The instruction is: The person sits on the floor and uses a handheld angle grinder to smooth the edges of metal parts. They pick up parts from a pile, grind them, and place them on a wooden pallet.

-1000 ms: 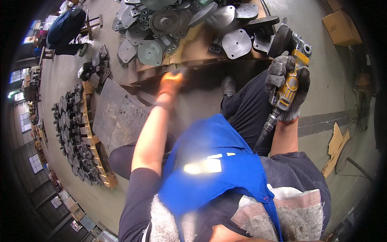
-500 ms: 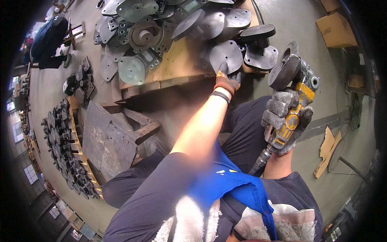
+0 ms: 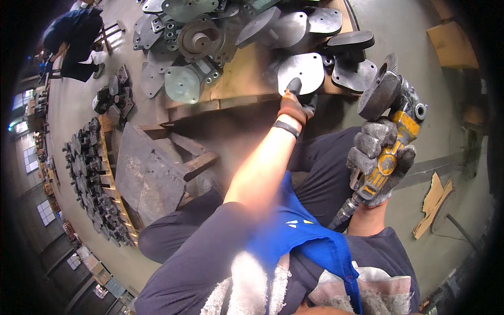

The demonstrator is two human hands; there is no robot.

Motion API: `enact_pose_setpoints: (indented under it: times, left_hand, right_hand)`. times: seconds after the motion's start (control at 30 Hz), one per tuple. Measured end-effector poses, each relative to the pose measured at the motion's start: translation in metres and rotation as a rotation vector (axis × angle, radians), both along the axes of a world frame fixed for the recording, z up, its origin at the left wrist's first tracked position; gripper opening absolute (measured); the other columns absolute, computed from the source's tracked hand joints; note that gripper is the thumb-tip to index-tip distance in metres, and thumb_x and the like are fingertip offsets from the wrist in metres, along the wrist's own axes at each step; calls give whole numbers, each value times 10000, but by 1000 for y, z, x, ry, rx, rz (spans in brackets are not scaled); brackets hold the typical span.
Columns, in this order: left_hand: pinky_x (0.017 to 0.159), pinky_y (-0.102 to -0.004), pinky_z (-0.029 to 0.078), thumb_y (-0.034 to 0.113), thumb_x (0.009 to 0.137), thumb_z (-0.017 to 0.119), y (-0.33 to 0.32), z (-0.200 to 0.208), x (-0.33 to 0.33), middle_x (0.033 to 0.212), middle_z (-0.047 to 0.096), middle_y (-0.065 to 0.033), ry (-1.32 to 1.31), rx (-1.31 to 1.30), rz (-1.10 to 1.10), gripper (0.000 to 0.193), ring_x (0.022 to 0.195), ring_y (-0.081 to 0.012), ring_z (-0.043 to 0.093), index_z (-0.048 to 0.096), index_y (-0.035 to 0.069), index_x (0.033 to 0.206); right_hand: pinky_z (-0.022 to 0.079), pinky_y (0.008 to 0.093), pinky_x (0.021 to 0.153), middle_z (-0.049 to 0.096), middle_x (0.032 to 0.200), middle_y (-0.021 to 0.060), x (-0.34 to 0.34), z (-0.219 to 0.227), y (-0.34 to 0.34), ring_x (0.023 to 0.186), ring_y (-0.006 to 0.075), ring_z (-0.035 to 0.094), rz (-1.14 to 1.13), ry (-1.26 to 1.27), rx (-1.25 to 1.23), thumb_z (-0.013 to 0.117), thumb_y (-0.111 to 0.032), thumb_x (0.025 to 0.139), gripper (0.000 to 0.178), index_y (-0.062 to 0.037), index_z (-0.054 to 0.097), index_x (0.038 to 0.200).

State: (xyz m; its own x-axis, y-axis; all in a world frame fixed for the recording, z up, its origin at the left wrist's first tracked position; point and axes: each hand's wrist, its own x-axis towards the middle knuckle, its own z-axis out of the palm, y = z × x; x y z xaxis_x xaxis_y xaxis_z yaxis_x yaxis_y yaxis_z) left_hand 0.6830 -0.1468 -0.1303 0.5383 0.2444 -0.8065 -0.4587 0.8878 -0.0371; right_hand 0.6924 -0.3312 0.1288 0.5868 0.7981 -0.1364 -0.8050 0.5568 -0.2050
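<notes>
My left hand (image 3: 297,106), in a dark-fingered orange-brown glove, grips the near edge of a grey metal plate (image 3: 310,71) with rounded corners and small holes. Its thumb lies on the plate's top face; the other fingers are mostly hidden below. A pile of similar metal parts (image 3: 184,84) spreads over the cardboard-covered pallet (image 3: 236,79) beyond. In a grey glove, my right hand (image 3: 380,157) is wrapped round the yellow body of an angle grinder (image 3: 387,164), held upright at the right. The grinder's worn disc (image 3: 379,94) is apart from the plate.
At the left stands a tilted dark board (image 3: 147,176) with wooden legs, beside a pallet of dark metal parts (image 3: 94,184). A person (image 3: 76,39) bends over at the far left. Cardboard boxes (image 3: 451,44) and a torn cardboard piece (image 3: 433,205) are at the right.
The view has shifted, so most things sit farther right in the picture. The plate in my left hand has tilted slightly and now looks brighter. My right hand still holds the grinder upright.
</notes>
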Motion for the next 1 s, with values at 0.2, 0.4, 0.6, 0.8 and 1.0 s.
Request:
enact_pose_setpoints:
  times: [0.2,0.4,0.6,0.8,1.0]
  left_hand:
    - [807,-380,590,351,974,601,76,26,-38,1045,752,-57,43,504,-245,279,900,-246,707,730,127,1079]
    - [815,-350,546,270,1016,549,93,132,-143,1008,733,-57,724,861,-348,271,902,-208,668,735,73,1029]
    - [892,-366,546,251,1007,620,89,215,-325,1112,714,-82,506,946,-132,316,996,-227,667,685,40,1234]
    - [968,-409,578,269,964,668,83,288,-483,1202,717,-141,471,984,-49,418,1076,-291,712,658,-16,1269]
    - [790,-422,630,243,948,657,94,289,-560,1018,770,-158,623,849,-36,300,857,-292,766,733,5,1112]
  right_hand:
    - [527,355,687,491,1025,50,-2,1,2,899,196,514,72,47,120,812,-318,882,473,-99,510,1172]
    - [530,323,728,532,1055,71,-2,8,11,932,194,538,226,-7,169,766,-321,926,476,-37,536,1231]
    - [547,326,742,524,1049,95,-32,18,41,941,202,541,303,-123,134,683,-270,971,348,-26,535,1170]
    - [553,322,776,553,1025,91,-65,23,63,911,193,561,488,-272,51,695,-250,936,290,-44,564,1093]
    - [560,344,799,598,1062,124,-95,21,71,947,231,595,564,-301,71,696,-211,911,318,-7,597,1134]
